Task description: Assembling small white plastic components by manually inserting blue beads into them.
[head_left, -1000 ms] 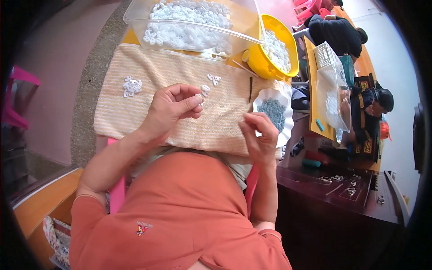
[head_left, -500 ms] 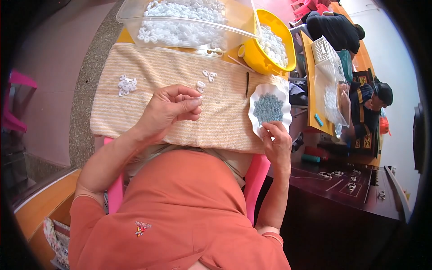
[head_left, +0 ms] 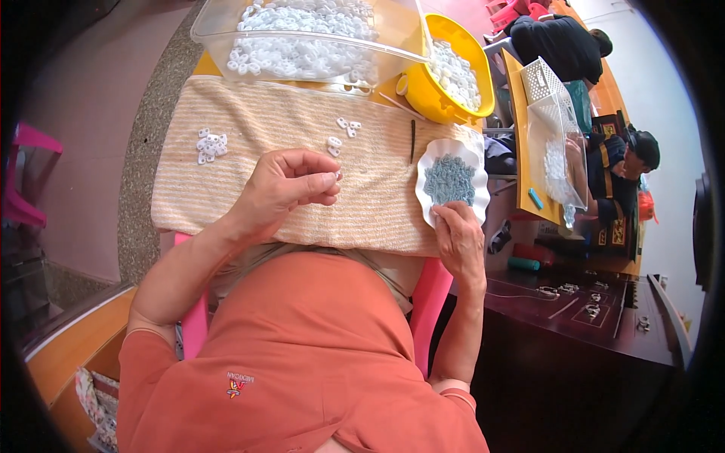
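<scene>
The person in the orange shirt is sitting close below the camera, forearms reaching up from the lower edge. The right hand [head_left: 459, 240] is stretching out to the right, its fingers resting on the near rim of a white scalloped dish [head_left: 451, 181] holding a heap of small grey-blue pieces [head_left: 448, 178]; whether anything is pinched there cannot be told. The left hand [head_left: 285, 189] is hovering over the middle of the striped beige towel [head_left: 226, 196], fingers curled narrow, thumb and forefinger pinching a small white plastic piece [head_left: 337, 176].

Farther along the towel, a cluster of white pieces [head_left: 211, 145] is lying to the left, a few loose white pieces [head_left: 343, 130] are sitting near the middle, and a thin dark stick [head_left: 413, 141] is lying just beside the dish.

Beyond the towel's far edge, a clear plastic tub [head_left: 226, 23] full of white pieces is standing next to a yellow bowl [head_left: 423, 90] holding more of them. The table is standing on pinkish floor. Off to the right, other people are sitting at an orange table [head_left: 521, 151] bearing a white basket [head_left: 542, 79].
</scene>
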`<state>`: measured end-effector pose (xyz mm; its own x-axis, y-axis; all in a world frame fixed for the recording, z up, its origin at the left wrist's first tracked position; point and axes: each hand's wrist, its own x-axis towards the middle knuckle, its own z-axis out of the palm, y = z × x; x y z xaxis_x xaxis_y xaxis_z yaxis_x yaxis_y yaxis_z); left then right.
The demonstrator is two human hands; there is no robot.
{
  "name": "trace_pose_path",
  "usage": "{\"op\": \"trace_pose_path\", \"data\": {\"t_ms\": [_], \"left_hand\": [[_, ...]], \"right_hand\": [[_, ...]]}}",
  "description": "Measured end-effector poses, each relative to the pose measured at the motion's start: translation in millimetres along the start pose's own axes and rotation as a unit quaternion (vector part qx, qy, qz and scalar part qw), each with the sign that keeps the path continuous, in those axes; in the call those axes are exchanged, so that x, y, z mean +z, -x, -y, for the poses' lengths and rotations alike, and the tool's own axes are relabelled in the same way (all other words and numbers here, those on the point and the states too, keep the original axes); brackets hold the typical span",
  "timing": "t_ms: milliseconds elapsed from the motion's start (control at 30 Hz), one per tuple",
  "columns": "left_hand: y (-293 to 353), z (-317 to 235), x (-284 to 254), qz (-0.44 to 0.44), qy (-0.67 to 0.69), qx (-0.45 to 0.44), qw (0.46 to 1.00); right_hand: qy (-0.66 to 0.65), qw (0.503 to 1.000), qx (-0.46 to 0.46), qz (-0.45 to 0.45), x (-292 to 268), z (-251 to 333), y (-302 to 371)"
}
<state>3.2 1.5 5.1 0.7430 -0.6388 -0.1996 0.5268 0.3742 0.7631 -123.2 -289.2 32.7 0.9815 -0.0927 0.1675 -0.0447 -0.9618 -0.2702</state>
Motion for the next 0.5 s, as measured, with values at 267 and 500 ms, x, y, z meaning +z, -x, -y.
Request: {"op": "trace_pose_path", "data": {"t_ms": [267,500], "left_hand": [[-0.4,3.0,-2.1,0.022,-0.015,0.011,1.000],[-2.0,4.4,-0.9,0.027,-0.013,0.017,0.999]], "right_hand": [[0.025,0.999,0.020,0.017,-4.5,2.1,4.2],[0.025,1.000,0.009,-0.016,0.6,3.2,4.6]]}}
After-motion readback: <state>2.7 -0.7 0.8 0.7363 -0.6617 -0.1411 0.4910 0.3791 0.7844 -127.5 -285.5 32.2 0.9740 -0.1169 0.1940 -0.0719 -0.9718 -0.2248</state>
